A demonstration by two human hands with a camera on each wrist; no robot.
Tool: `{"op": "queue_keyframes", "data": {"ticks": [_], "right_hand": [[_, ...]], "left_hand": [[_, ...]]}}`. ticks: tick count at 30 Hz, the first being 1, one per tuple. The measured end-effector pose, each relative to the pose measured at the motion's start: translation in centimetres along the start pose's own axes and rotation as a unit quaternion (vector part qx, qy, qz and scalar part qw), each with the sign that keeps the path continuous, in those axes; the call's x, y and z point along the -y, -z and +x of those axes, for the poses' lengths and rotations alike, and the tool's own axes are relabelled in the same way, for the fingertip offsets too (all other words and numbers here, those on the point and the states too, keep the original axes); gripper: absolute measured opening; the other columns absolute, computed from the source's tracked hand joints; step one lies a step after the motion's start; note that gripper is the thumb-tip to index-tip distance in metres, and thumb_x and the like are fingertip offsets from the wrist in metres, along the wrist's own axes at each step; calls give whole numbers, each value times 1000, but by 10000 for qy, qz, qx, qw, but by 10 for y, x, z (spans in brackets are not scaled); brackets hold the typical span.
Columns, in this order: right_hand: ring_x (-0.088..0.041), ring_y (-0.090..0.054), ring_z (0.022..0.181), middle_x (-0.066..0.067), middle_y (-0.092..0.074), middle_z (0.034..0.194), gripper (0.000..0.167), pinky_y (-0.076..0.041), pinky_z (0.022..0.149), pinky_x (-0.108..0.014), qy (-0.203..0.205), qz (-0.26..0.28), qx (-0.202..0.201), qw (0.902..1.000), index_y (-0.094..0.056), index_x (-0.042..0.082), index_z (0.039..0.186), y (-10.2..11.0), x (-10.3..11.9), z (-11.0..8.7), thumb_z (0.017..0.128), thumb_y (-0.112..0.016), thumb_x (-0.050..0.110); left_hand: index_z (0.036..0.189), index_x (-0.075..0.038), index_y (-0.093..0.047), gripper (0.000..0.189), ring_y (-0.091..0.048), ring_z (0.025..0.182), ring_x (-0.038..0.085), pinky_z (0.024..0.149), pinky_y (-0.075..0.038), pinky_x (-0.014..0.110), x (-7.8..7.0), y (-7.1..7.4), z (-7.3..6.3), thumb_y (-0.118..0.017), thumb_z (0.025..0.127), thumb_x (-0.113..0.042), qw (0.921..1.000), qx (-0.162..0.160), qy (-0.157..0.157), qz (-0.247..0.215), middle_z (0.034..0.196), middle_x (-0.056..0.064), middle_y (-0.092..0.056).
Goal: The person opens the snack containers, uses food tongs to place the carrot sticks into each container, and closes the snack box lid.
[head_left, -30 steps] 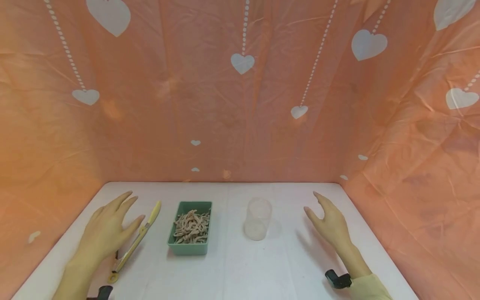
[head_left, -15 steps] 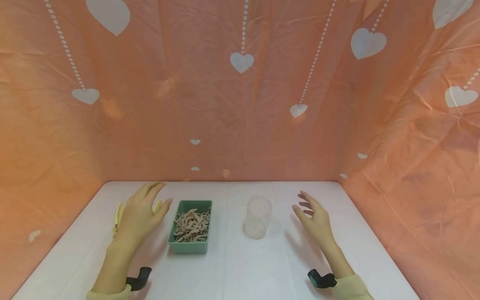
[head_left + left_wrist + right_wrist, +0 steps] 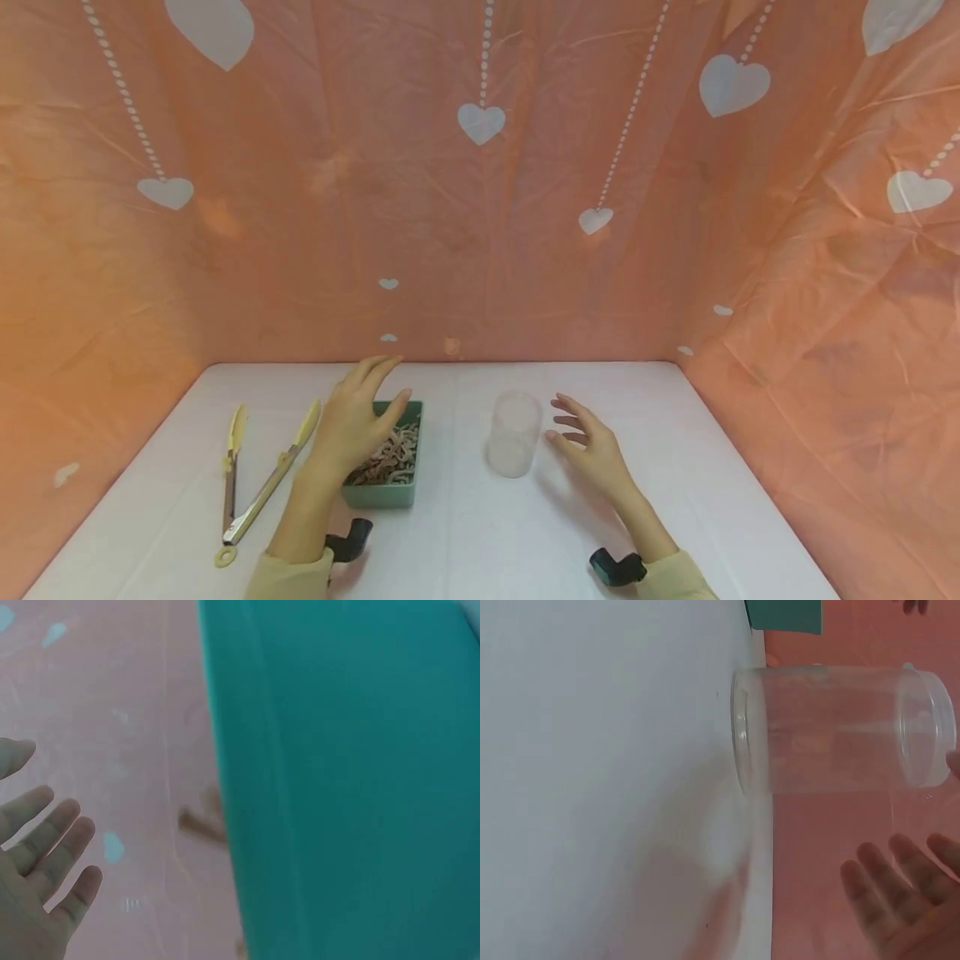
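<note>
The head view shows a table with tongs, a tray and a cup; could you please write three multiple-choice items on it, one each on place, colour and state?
1. Where do the tongs lie?
A. left of the tray
B. right of the cup
C. inside the tray

2. What colour is the tray?
A. red
B. green
C. black

3. How is the clear cup?
A. lying on its side
B. gripped by the right hand
C. upright, untouched

Answers:
1 A, the tongs rest on the table at the tray's left.
2 B, its walls are green.
3 C, the right hand is open beside it, apart.
</note>
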State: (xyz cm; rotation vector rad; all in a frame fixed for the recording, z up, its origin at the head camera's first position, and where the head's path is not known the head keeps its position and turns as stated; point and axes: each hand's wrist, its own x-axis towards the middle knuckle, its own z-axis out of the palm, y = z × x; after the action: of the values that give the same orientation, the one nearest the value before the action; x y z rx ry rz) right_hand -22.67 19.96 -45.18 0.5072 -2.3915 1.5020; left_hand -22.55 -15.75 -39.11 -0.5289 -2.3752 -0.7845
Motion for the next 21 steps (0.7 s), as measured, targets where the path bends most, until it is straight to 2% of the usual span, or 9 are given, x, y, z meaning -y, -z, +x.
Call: {"op": "queue_keyframes", "data": {"ticks": [4,10,15,19,21], "right_hand": [[-46,-59,128,-23,-56,147,65,-52,101,-52,-154,186,457,9987,-49,0,151,-5,0,-1,94,-77,9],[-46,-55,133,-26,-50,152,74,-49,106,-53,-629,275,1051,9921,-44,-2,153,-12,-1,1,91,-81,12],[-47,-54,133,-27,-50,151,79,-48,106,-54,-830,399,1225,9882,-42,-2,155,-16,-6,4,88,-83,12],[-47,-53,135,-26,-50,151,79,-47,106,-55,-829,423,1342,9866,-42,-1,154,-18,-11,7,89,-83,11],[-48,-51,136,-27,-50,152,78,-47,107,-56,-789,431,1451,9853,-42,-1,154,-19,-12,8,89,-83,12]], "left_hand": [[145,-4,-58,52,-59,126,37,101,-46,62,-13,-14,7,-74,98,-21,9990,125,111,-425,141,15,-60],[145,-7,-59,52,-61,124,32,101,-48,59,-29,-36,16,-75,97,-18,9913,211,3,-1296,141,12,-61],[144,-7,-60,50,-59,128,31,106,-46,57,-41,-55,24,-75,97,-14,9786,400,-35,-2020,142,10,-61],[146,-8,-59,50,-56,131,31,110,-42,58,-47,-68,28,-73,98,-14,9654,725,10,-2505,144,11,-60],[147,-8,-57,51,-55,133,32,110,-41,60,-48,-74,30,-72,98,-15,9611,908,19,-2607,145,12,-59]]}}
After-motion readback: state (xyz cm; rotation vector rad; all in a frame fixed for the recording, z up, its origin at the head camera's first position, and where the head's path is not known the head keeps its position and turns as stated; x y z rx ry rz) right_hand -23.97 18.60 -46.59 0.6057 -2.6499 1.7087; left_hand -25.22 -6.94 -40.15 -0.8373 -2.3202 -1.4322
